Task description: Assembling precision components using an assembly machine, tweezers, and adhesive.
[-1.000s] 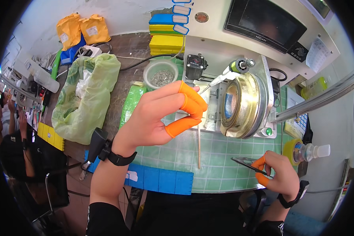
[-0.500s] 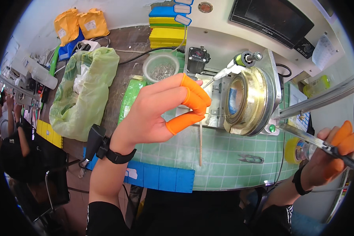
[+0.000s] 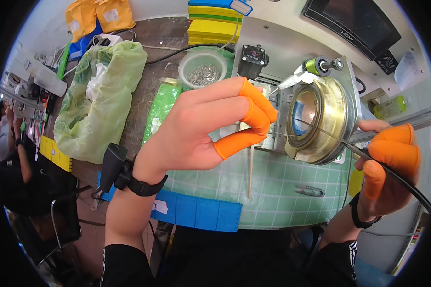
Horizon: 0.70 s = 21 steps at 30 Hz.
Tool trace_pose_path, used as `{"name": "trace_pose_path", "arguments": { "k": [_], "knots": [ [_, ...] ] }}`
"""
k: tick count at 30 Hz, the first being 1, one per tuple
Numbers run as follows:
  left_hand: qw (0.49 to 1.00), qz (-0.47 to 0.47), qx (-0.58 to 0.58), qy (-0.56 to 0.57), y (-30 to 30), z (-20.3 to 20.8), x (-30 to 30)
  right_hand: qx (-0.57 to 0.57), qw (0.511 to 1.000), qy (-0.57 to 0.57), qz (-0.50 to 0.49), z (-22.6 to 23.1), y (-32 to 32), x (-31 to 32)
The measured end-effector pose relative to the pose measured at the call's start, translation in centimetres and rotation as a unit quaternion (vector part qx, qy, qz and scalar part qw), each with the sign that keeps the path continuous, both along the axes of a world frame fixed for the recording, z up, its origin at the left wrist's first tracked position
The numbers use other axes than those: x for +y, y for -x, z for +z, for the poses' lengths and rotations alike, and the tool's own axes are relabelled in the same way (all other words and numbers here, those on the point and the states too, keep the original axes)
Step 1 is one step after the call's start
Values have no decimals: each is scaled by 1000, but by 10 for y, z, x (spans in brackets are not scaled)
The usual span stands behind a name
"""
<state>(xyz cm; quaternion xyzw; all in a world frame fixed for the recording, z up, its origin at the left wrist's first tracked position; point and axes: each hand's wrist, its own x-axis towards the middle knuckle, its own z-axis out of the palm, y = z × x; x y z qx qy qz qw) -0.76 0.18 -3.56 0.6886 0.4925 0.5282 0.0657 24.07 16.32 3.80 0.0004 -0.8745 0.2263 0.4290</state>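
Presently: Fine Positioning Stage

By judgement, the step in hand is two-handed fine work at the brass-coloured, round metal drum (image 3: 334, 111). The drum stands right of centre, in front of the off-white metal machine housing (image 3: 277, 45), with its ring-shaped face turned toward the left hand (image 3: 196, 126).

Left hand: the thumb and fingertips, covered by orange rubber finger cots (image 3: 261, 103), pinch together. A hair-thin, light-coloured wire (image 3: 281, 133) appears to run from this pinch to the drum.

Right hand (image 3: 388, 189): the fingers grasp a slender, dark-handled tool (image 3: 357, 149). Its fine tip crosses in front of the drum face; whether it touches the drum or the wire cannot be told.

Next move, by judgement: it calls for a steady left pinch, with light, even tension on the wire, while the right hand guides the tip without scraping the drum.

Differences: half a second earlier, the tool is beside the drum at the lower right; now it reaches across the face. The left pinch is unchanged. One second earlier, the right hand holds the small grey metal snips (image 3: 310, 191); these now lie on the green gridded mat (image 3: 282, 205), to the right of the thin wooden stick (image 3: 251, 172).
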Motion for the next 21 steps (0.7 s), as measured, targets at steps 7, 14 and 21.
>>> {"name": "trace_pose_path", "arguments": {
  "k": [7,14,21],
  "knots": [
    [1000,-3,-1,-9,1,0,1,-89,995,-49,7,-3,22,-8],
    [1000,4,1,-7,3,-4,0,-120,990,-77,-5,-11,33,-13],
    [1000,-5,3,-14,5,-5,1,-142,988,-56,-1,-11,33,-17]
  ]
}}
